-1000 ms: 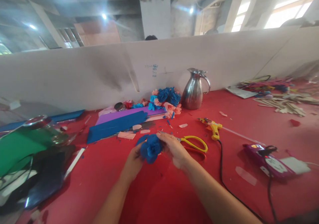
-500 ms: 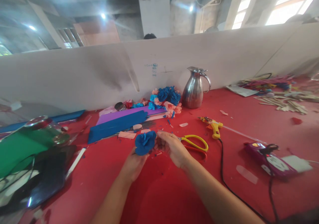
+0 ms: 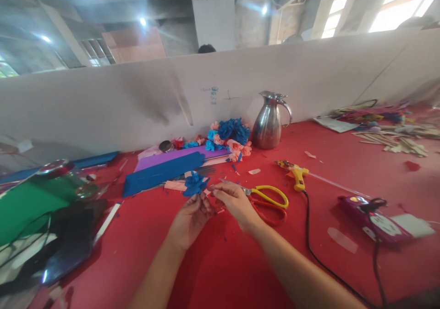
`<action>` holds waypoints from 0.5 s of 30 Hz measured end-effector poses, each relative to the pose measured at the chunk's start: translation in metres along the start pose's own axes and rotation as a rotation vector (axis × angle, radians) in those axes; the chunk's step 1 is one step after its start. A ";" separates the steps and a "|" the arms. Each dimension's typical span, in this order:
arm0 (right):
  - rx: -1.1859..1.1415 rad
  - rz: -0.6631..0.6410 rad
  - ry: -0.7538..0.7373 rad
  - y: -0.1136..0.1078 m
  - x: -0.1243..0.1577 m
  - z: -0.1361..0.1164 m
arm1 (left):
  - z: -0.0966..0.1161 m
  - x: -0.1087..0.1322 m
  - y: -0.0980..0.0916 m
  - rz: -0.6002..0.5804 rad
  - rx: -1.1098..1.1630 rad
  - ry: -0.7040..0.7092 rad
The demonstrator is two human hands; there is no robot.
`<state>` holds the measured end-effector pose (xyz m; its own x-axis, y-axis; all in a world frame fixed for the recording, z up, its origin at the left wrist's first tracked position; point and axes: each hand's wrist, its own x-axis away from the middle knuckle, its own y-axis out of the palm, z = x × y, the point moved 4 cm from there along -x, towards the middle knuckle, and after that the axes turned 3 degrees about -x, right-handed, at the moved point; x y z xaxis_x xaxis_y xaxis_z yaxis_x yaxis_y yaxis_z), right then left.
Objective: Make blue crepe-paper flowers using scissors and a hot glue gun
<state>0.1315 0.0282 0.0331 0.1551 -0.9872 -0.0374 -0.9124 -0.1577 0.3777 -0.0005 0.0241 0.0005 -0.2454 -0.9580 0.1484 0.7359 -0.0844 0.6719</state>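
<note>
A blue paper flower (image 3: pixel 195 184) is pinched at its base by my left hand (image 3: pixel 189 219), its petals turned up and away from me. Just to the right, my right hand (image 3: pixel 235 203) has thumb and fingers drawn together close by the petals. Whether those fingertips touch a petal or hold something small cannot be made out. Scissors (image 3: pixel 270 199) with one yellow and one red handle lie beside my right hand, their blades partly behind it. Blue paper sheets (image 3: pixel 161 173) and pink paper scraps (image 3: pixel 175 185) lie behind the flower.
A bunch of blue and pink paper flowers (image 3: pixel 233 135) sits near a steel jug (image 3: pixel 268 123) by the white partition (image 3: pixel 137 102). To the right are a yellow glue gun (image 3: pixel 298 176), its black cord and a purple power strip (image 3: pixel 374 219). A glass jar (image 3: pixel 62 178) stands left.
My left hand has tipped the flower upright, so its side now shows instead of its open face. My right fingers have moved slightly left and down, more closely bunched.
</note>
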 end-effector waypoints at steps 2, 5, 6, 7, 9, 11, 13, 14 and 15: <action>0.021 -0.061 -0.014 0.006 0.001 0.003 | -0.002 0.001 0.002 0.005 0.023 -0.036; 0.092 -0.122 -0.056 0.011 0.003 0.005 | -0.004 0.001 0.005 0.013 0.011 -0.054; 0.123 -0.114 -0.082 0.011 0.004 0.004 | -0.005 0.001 0.006 0.008 -0.009 -0.046; 0.150 -0.098 -0.104 0.011 0.004 0.003 | -0.005 0.001 0.007 0.002 -0.037 -0.035; 0.181 -0.065 -0.111 0.010 0.005 0.002 | -0.005 0.001 0.009 -0.013 -0.099 -0.014; 0.188 -0.067 -0.095 0.010 0.005 0.003 | -0.005 0.002 0.009 -0.021 -0.142 0.005; 0.185 -0.081 -0.082 0.010 0.004 0.005 | -0.005 0.002 0.009 -0.021 -0.163 0.013; 0.182 -0.082 -0.081 0.010 0.004 0.006 | -0.005 0.002 0.009 -0.017 -0.169 0.015; 0.181 -0.081 -0.082 0.010 0.004 0.007 | -0.004 0.002 0.008 -0.010 -0.171 0.016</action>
<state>0.1206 0.0229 0.0300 0.2063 -0.9686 -0.1385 -0.9524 -0.2312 0.1985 0.0081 0.0205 0.0031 -0.2443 -0.9610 0.1299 0.8302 -0.1380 0.5401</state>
